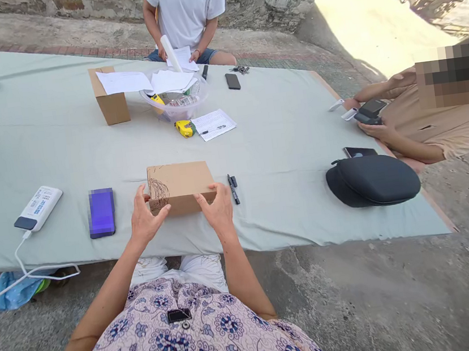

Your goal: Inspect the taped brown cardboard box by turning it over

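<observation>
A small brown cardboard box (181, 187) with dark scribbled lines at its left end lies on the pale green tablecloth (275, 136), close to the near edge. My left hand (145, 215) presses against the box's left end, with the fingers spread. My right hand (216, 206) grips its right end, fingers over the near corner. The box's underside is hidden. A black marker pen (233, 189) lies just right of the box, close to my right hand but not touching it.
Farther along the cloth are a white power bank (38, 208) with a cable, a blurred phone (101, 213), a black zip case (372, 180), a plastic bowl (174, 100), a second cardboard box (110, 95), and a tape measure (185, 128). Seated co-workers handle papers and a phone.
</observation>
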Tool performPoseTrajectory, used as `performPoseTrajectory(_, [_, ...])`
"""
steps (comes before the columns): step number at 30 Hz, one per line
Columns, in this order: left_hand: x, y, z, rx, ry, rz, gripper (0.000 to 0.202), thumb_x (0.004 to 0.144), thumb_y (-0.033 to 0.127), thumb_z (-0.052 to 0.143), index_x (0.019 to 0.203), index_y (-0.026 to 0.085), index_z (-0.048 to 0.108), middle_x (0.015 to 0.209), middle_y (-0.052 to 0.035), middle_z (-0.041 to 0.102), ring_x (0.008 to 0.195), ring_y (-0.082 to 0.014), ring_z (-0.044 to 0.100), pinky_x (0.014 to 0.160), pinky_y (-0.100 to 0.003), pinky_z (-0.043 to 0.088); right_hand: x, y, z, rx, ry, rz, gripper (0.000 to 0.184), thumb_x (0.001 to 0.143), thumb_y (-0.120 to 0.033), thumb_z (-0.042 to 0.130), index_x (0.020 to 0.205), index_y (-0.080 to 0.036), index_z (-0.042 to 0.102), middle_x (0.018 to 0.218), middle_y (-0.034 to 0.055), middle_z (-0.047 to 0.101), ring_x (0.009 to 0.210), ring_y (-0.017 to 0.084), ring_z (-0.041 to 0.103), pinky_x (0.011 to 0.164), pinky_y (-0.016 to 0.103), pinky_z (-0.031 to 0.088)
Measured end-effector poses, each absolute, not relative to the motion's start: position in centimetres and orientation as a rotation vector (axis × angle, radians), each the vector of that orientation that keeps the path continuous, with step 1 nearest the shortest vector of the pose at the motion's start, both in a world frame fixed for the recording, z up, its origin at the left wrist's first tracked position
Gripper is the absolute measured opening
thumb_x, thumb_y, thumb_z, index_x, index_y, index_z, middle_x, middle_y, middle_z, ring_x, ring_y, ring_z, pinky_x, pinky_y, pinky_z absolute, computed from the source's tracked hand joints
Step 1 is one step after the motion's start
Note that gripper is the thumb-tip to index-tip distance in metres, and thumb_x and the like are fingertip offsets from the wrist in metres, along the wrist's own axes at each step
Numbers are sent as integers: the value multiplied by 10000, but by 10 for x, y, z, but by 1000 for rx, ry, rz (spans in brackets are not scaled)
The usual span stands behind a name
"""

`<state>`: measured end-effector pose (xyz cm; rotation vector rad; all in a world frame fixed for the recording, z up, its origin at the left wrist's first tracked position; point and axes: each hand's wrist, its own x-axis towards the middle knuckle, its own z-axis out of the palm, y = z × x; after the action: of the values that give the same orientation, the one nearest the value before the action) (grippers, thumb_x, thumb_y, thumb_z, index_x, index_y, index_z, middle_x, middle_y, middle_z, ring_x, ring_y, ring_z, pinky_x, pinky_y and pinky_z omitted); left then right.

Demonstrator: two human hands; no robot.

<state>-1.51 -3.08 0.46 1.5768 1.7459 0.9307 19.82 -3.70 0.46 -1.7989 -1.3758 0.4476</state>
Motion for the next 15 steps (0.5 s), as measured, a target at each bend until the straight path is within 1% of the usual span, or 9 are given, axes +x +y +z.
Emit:
performPoseTrajectory(1, [-14, -30, 6, 1581, 1762, 870, 938, 757, 487, 738, 1526, 187, 293, 1402, -189, 536, 1331, -353, 540, 1060, -557, 498, 193, -38, 1, -1833, -1382, 473, 544, 810, -669, 643, 1095, -215, 549, 1168, 121, 614, 1138, 278, 579, 910, 427, 521])
performPoseTrajectory(2, [-12, -29, 7, 1588, 1772, 822, 948, 763, 523, 731, 1537, 188, 298, 1439, -201, 505, 1375, -369, 497, 1071, -564, 485, 189, -40, -4, -1862, -1392, 500, 539, 800, -663, 660, 1082, -218, 544, 1159, 114, 607, 1108, 274, 587, 894, 425, 522])
performPoseTrajectory(5, [-9, -27, 5, 1588, 1800, 756, 884, 782, 571, 710, 1507, 188, 380, 1508, -210, 442, 1440, -387, 421, 1094, -559, 468, 179, -46, -15, -1902, -1417, 525, 525, 791, -632, 690, 1077, -223, 528, 1170, 109, 588, 1081, 268, 601, 860, 413, 523])
performPoseTrajectory(6, [-8, -27, 3, 1587, 1815, 755, 892, 783, 573, 712, 1513, 187, 373, 1515, -212, 436, 1444, -391, 415, 1090, -559, 471, 177, -47, -17, -1906, -1415, 514, 521, 792, -622, 695, 1079, -223, 522, 1175, 109, 582, 1085, 269, 602, 855, 410, 522])
performPoseTrajectory(8, [-7, -27, -3, 1602, 1848, 766, 951, 786, 565, 719, 1554, 183, 308, 1520, -221, 433, 1450, -402, 406, 1077, -563, 480, 176, -47, -21, -1914, -1409, 492, 508, 791, -606, 705, 1069, -226, 516, 1165, 104, 578, 1072, 266, 605, 846, 406, 521])
performPoseTrajectory(10, [-7, -28, -8, 1600, 1889, 766, 1004, 800, 552, 715, 1590, 168, 230, 1511, -239, 437, 1424, -415, 435, 1050, -570, 493, 178, -45, -23, -1915, -1413, 481, 484, 789, -593, 715, 1038, -231, 514, 1135, 94, 579, 1048, 262, 606, 839, 401, 519])
performPoseTrajectory(12, [-8, -29, -13, 1568, 1930, 766, 1015, 817, 545, 701, 1600, 144, 196, 1487, -255, 452, 1375, -419, 486, 1023, -571, 504, 180, -43, -25, -1906, -1421, 472, 459, 788, -580, 724, 1004, -234, 513, 1102, 85, 582, 1040, 260, 603, 835, 396, 519])
performPoseTrajectory(13, [-10, -29, -15, 1550, 1939, 769, 995, 827, 543, 689, 1597, 139, 206, 1476, -256, 460, 1349, -414, 510, 1013, -566, 509, 182, -42, -26, -1899, -1423, 471, 450, 789, -575, 727, 992, -235, 513, 1090, 82, 582, 1039, 260, 601, 834, 393, 520])
performPoseTrajectory(15, [-13, -29, -18, 1536, 1927, 776, 908, 846, 538, 663, 1572, 149, 280, 1451, -237, 483, 1303, -392, 549, 990, -542, 523, 184, -40, -28, -1879, -1424, 477, 432, 798, -567, 723, 982, -236, 516, 1078, 80, 582, 1031, 257, 600, 834, 391, 523])
